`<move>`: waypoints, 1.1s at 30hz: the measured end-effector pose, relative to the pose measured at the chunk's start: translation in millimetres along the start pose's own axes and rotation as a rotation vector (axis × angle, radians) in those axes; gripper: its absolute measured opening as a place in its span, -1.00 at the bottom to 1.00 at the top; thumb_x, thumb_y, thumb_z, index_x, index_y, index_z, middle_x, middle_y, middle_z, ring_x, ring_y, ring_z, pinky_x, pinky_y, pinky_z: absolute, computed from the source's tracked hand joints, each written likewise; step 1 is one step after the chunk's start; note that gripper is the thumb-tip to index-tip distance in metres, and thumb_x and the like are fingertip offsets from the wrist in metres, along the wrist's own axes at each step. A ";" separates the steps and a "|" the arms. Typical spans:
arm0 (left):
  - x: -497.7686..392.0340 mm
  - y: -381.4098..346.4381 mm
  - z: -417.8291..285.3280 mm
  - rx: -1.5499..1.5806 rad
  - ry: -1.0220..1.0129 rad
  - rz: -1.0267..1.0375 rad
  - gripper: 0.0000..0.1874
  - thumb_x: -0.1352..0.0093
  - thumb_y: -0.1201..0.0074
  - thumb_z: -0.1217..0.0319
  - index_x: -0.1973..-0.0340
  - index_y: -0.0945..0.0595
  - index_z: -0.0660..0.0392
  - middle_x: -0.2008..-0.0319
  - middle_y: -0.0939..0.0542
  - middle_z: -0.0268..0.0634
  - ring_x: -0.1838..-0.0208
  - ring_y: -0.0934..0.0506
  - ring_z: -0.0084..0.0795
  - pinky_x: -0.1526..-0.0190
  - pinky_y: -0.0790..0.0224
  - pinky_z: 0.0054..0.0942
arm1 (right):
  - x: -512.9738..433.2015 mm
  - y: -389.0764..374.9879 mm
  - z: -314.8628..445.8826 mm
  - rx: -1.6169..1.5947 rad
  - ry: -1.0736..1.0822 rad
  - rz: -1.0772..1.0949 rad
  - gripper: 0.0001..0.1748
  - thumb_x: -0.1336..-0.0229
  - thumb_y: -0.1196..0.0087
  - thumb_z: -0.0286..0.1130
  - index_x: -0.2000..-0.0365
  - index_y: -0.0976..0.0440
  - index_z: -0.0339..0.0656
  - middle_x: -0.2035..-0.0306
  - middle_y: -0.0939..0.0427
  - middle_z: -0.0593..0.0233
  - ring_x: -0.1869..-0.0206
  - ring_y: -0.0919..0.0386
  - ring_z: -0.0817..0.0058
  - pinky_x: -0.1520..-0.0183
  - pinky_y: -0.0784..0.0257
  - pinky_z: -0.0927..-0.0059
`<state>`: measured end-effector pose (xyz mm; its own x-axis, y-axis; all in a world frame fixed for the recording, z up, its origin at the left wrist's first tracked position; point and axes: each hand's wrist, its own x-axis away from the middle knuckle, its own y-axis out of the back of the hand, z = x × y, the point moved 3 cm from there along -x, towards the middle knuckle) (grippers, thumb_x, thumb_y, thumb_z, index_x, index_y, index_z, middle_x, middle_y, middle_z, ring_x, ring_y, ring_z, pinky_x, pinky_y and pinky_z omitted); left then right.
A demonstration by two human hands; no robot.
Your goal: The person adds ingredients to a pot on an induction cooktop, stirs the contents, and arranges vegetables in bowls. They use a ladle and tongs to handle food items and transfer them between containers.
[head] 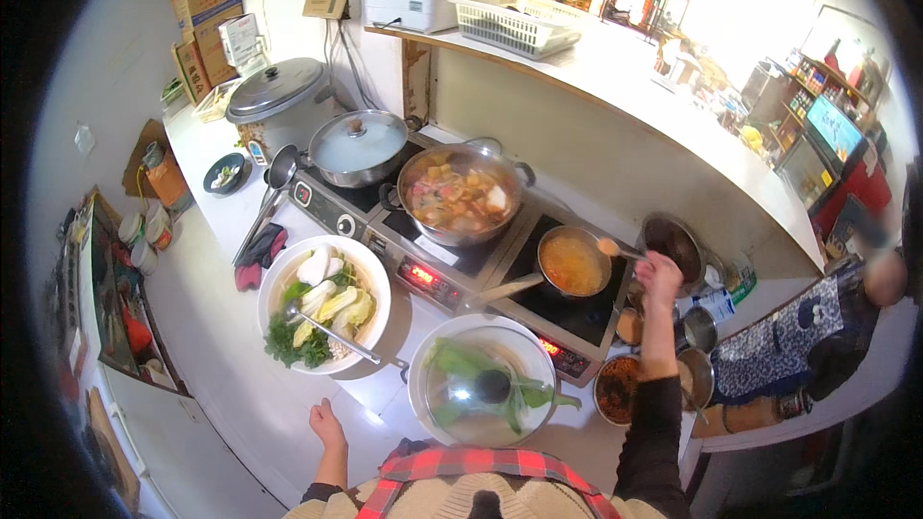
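My right hand (659, 278) grips a spoon (611, 246) by its handle. The spoon's bowl carries something orange-brown, at the right rim of a small saucepan (575, 262) of orange broth. This saucepan sits on the right induction cooker (510, 295), its handle pointing left. My left hand (328, 424) is held low near the counter's front edge, fingers curled, with nothing visible in it. Ahead of it is a white bowl (384, 317) of napa cabbage, leafy greens and white pieces, with a metal spoon (339, 335) resting in it. A glass-lidded pan (484, 378) of green leaves stands before my body.
A wide pot (461, 194) of stew and a lidded pan (358, 148) occupy the other cookers. Seasoning containers (617, 389) crowd the right side. Ladles (277, 176), a dark cloth (260, 257) and a large rice cooker (277, 104) are left. Another person (786, 339) is at right.
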<state>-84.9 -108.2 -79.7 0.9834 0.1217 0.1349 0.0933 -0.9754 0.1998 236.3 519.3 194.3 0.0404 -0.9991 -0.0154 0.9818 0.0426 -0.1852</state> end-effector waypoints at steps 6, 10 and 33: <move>8.4 24.4 5.2 -0.008 0.086 -0.112 -0.56 -0.38 0.01 0.35 0.70 -0.17 0.06 0.69 -0.15 -0.49 0.55 -0.08 -0.60 0.52 0.01 -0.47 | 7.0 -196.1 5.3 0.147 0.177 0.335 -0.79 -0.17 0.06 -0.46 0.27 -0.46 -0.41 0.47 -0.57 0.10 0.51 -0.55 0.45 0.42 -0.47 0.50; 6.5 35.1 2.6 0.006 0.099 -0.146 -0.57 -0.38 0.01 0.35 0.69 -0.16 0.06 0.69 -0.14 -0.49 0.55 -0.08 -0.61 0.52 0.01 -0.49 | 18.1 -194.6 14.9 0.563 0.789 0.203 -0.74 -0.24 0.04 -0.38 0.21 -0.47 -0.40 0.41 -0.58 0.11 0.40 -0.56 0.52 0.33 -0.46 0.55; -4.6 -25.7 -49.1 -0.088 -0.054 0.077 -0.55 -0.39 0.04 0.26 0.65 -0.12 0.03 0.68 -0.05 -0.46 0.64 -0.04 -0.60 0.63 0.09 -0.48 | 20.6 237.8 -203.8 0.352 -0.006 -0.784 -0.75 -0.19 0.07 -0.41 0.27 -0.47 -0.43 0.28 -0.54 -0.11 0.42 -0.58 0.16 0.42 -0.46 0.24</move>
<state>-99.4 -74.6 -37.8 0.9943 0.0345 0.1012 0.0053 -0.9612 0.2758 432.7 510.4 -50.3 -0.6737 -0.7390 -0.0048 0.7269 -0.6639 0.1758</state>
